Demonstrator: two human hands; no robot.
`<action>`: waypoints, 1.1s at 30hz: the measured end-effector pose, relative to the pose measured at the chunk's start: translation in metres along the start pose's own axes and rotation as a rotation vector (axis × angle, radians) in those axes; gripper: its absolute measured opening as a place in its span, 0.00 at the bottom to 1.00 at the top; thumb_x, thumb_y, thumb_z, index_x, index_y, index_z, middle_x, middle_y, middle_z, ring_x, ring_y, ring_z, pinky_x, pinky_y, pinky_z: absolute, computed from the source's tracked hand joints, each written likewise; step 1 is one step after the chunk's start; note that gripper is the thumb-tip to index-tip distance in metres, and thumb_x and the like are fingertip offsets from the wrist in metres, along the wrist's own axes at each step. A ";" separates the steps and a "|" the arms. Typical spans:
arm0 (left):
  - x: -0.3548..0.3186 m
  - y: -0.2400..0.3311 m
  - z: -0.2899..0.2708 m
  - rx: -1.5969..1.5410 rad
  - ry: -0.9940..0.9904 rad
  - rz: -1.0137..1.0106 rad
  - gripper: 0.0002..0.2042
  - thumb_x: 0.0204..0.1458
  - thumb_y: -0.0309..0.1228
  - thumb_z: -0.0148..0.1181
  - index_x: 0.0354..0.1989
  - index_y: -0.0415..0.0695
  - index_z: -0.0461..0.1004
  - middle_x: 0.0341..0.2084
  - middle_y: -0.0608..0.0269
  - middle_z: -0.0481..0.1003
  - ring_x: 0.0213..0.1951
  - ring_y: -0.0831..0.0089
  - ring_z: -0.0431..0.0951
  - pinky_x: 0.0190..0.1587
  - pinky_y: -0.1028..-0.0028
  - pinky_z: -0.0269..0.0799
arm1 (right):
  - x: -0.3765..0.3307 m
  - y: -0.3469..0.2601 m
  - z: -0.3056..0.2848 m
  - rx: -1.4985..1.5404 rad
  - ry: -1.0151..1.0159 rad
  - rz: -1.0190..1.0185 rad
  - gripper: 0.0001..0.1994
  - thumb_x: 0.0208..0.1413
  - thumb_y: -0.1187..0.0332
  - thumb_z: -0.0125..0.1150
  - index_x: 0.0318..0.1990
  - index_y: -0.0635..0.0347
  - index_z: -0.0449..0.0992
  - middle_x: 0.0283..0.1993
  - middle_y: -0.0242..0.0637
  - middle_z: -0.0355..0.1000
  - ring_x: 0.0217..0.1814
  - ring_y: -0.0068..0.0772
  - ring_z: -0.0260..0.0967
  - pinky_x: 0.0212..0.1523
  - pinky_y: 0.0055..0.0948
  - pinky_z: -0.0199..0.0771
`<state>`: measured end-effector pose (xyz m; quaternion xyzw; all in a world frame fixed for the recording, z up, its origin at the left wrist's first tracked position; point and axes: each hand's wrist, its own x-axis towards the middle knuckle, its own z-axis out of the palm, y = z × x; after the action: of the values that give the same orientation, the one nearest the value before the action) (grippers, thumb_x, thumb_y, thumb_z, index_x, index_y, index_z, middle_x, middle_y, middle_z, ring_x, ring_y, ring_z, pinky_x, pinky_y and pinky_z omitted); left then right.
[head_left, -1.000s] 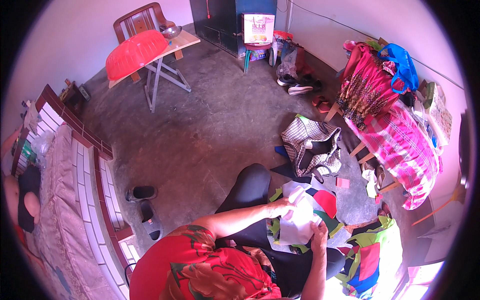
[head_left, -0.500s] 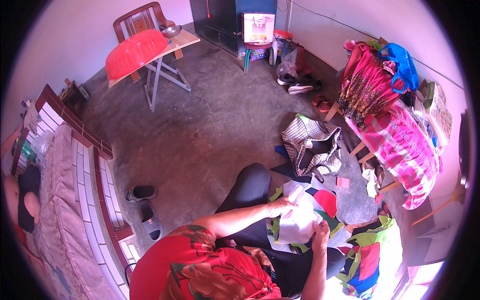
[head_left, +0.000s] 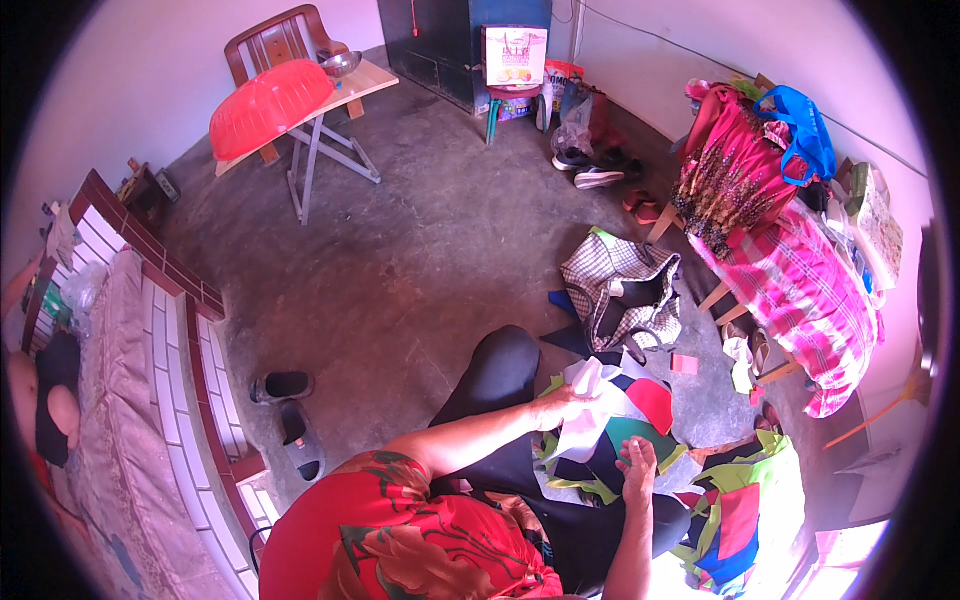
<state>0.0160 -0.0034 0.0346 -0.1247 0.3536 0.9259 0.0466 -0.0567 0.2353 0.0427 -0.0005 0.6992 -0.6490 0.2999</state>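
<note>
My left hand (head_left: 558, 405) is closed on a white piece of cloth (head_left: 580, 438), which hangs down from the fingers over my lap. To its right, my right hand (head_left: 637, 466) is raised with loosely bent fingers, apart from the cloth and with nothing seen in it. Beneath and beyond the hands lie cloth pieces: a red one (head_left: 650, 403), a dark green one (head_left: 632, 437), and black, grey and lime ones. My dark-trousered knee (head_left: 508, 365) is bent at their left.
A checked bag (head_left: 600, 275) gapes on the floor ahead, near a small pink block (head_left: 685, 364). More coloured scraps (head_left: 738, 520) are heaped at my right. A cloth-draped bench (head_left: 795, 300) stands along the right wall. Slippers (head_left: 298, 435) lie at left; a folding table (head_left: 350, 90) holds a red basin.
My right hand has let go of the white cloth's edge and is now apart from it. The cloth hangs narrower from my left hand, baring green and black pieces.
</note>
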 end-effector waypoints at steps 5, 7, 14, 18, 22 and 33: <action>0.000 0.002 0.002 -0.056 -0.018 0.017 0.15 0.55 0.33 0.59 0.47 0.38 0.72 0.36 0.62 0.77 0.39 0.73 0.79 0.43 0.72 0.75 | -0.002 -0.006 0.003 -0.065 -0.029 -0.055 0.21 0.53 0.54 0.62 0.49 0.56 0.67 0.43 0.29 0.67 0.40 0.22 0.64 0.37 0.24 0.67; 0.001 -0.003 -0.003 -0.055 -0.029 0.005 0.15 0.55 0.34 0.58 0.47 0.38 0.72 0.36 0.62 0.77 0.39 0.73 0.79 0.43 0.72 0.75 | -0.006 -0.010 0.010 -0.100 -0.061 -0.081 0.24 0.51 0.53 0.64 0.49 0.58 0.67 0.43 0.29 0.66 0.40 0.22 0.63 0.37 0.24 0.67; 0.015 -0.027 -0.025 0.026 -0.056 0.051 0.17 0.56 0.36 0.56 0.48 0.35 0.71 0.38 0.61 0.76 0.40 0.72 0.78 0.45 0.73 0.74 | 0.003 0.003 0.009 -0.206 -0.041 -0.347 0.23 0.45 0.62 0.69 0.47 0.59 0.68 0.42 0.30 0.66 0.40 0.23 0.63 0.38 0.25 0.67; 0.004 -0.018 -0.013 -0.008 -0.093 -0.075 0.19 0.57 0.36 0.56 0.51 0.35 0.69 0.43 0.58 0.75 0.45 0.70 0.76 0.48 0.70 0.73 | -0.017 -0.019 0.036 -0.344 -0.070 -0.448 0.27 0.39 0.68 0.72 0.49 0.58 0.68 0.44 0.35 0.67 0.46 0.29 0.65 0.42 0.29 0.70; 0.001 -0.017 -0.004 -0.099 -0.227 -0.134 0.21 0.57 0.36 0.54 0.55 0.36 0.65 0.46 0.58 0.74 0.48 0.69 0.75 0.51 0.67 0.72 | -0.018 -0.016 0.043 -0.507 -0.197 -0.396 0.43 0.33 0.63 0.77 0.59 0.62 0.60 0.52 0.43 0.66 0.54 0.36 0.64 0.49 0.34 0.70; 0.001 -0.015 -0.001 -0.111 -0.257 -0.235 0.20 0.58 0.39 0.54 0.54 0.40 0.67 0.47 0.59 0.74 0.48 0.68 0.76 0.50 0.65 0.72 | -0.023 -0.014 0.055 -0.344 -0.237 -0.441 0.66 0.23 0.46 0.79 0.70 0.58 0.39 0.63 0.51 0.56 0.62 0.43 0.58 0.59 0.40 0.62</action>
<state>0.0177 0.0069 0.0239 -0.0482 0.2763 0.9404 0.1924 -0.0205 0.1925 0.0663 -0.2786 0.7420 -0.5660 0.2266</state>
